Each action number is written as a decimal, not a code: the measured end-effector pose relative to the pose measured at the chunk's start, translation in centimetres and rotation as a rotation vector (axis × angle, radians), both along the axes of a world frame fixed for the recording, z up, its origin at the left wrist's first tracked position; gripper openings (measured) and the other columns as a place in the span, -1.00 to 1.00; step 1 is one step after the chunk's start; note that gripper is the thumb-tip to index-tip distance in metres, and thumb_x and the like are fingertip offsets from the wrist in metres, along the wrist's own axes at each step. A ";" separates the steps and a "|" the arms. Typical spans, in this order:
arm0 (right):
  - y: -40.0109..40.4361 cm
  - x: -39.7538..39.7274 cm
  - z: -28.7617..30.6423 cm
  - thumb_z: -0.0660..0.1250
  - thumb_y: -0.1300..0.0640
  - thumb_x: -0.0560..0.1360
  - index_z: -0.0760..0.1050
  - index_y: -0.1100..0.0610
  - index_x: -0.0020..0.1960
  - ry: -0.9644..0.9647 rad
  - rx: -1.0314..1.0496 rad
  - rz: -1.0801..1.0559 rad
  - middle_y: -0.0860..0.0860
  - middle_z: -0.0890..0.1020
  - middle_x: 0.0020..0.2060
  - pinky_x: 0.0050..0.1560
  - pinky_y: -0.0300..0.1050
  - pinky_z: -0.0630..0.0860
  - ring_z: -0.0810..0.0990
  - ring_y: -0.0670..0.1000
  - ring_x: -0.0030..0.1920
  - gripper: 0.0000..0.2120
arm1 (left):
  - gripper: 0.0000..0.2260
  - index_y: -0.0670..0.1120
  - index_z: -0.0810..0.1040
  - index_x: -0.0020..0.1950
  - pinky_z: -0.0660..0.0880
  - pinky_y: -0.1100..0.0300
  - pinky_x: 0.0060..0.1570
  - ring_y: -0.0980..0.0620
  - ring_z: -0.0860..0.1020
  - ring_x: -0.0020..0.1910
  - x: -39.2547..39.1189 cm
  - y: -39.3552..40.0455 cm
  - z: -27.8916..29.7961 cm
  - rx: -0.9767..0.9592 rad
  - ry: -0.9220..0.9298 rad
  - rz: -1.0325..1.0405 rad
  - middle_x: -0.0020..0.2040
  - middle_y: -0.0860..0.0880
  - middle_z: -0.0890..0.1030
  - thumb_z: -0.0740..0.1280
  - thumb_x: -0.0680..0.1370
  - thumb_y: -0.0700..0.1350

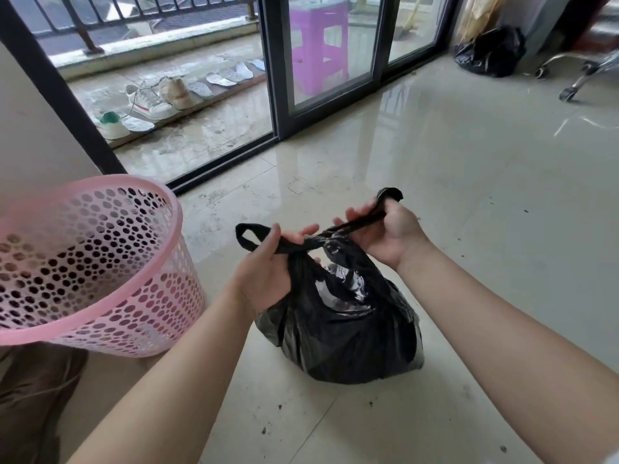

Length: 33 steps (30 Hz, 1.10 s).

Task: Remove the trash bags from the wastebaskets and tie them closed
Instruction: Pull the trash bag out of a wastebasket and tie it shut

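One black trash bag (338, 323) sits on the floor (469, 202) below both hands, its two handles crossed. The left hand (268, 262) grips one handle, the right hand (385, 236) grips the other. One pink wastebasket (100, 269) stands left of the left hand; a second black bag (492, 51) lies well beyond the right hand.

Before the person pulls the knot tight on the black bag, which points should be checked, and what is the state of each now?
1. Left hand grips the left handle: ok.
2. Right hand grips the right handle: ok.
3. Handles crossed above the black bag: ok.
4. Knot pulled tight: not ok, opening visible below the crossing.
5. Bag out of the pink wastebasket, resting on the floor: ok.
6. Bag free of tears: cannot tell.
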State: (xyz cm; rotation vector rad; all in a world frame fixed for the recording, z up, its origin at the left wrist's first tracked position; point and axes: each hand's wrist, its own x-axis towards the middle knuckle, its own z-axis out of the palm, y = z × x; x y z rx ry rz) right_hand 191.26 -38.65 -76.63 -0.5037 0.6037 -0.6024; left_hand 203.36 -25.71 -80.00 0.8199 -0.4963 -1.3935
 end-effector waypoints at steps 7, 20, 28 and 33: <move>-1.2 -1.0 0.2 -0.08 0.14 0.55 0.18 0.11 -0.44 0.254 -0.209 0.162 -0.08 0.16 -0.78 -0.69 -0.45 0.09 0.11 -0.11 -0.76 -0.62 | -0.37 -0.04 0.23 -0.64 0.32 0.38 -0.57 0.12 0.18 -0.63 2.2 -0.8 1.6 -0.060 0.210 0.352 -0.62 0.06 0.15 -0.11 0.61 0.14; -4.3 -8.2 -6.0 -0.06 0.29 0.42 0.12 0.09 -0.44 0.938 -0.270 0.050 -0.09 0.10 -0.80 -0.60 -0.48 0.07 0.02 -0.10 -0.78 -0.73 | -0.59 -0.07 0.25 -0.46 0.20 0.18 -0.43 0.03 0.25 -0.48 3.6 4.1 -5.2 0.631 -1.186 0.300 -0.49 -0.05 0.30 0.11 0.60 -0.05; -5.2 -6.1 -6.1 0.01 0.26 0.47 0.20 0.12 -0.36 0.711 0.007 -0.368 0.03 0.20 -0.52 -0.51 -0.28 0.22 0.19 -0.05 -0.68 -0.76 | -0.64 -0.05 0.22 -0.40 0.21 0.31 -0.61 0.15 0.21 -0.70 3.9 3.1 -5.9 0.669 -0.281 0.638 -0.72 0.08 0.24 0.15 0.60 -0.06; -4.3 -6.5 -7.5 -0.05 0.14 0.51 0.10 0.06 -0.40 0.312 0.193 -0.576 -0.01 0.18 -0.40 -0.38 -0.25 0.17 0.20 -0.04 -0.43 -0.70 | -0.82 -0.14 0.41 0.12 0.39 0.18 0.12 0.10 0.38 -0.25 3.4 2.4 -5.4 0.631 0.161 0.800 -0.22 -0.03 0.36 0.25 0.55 -0.13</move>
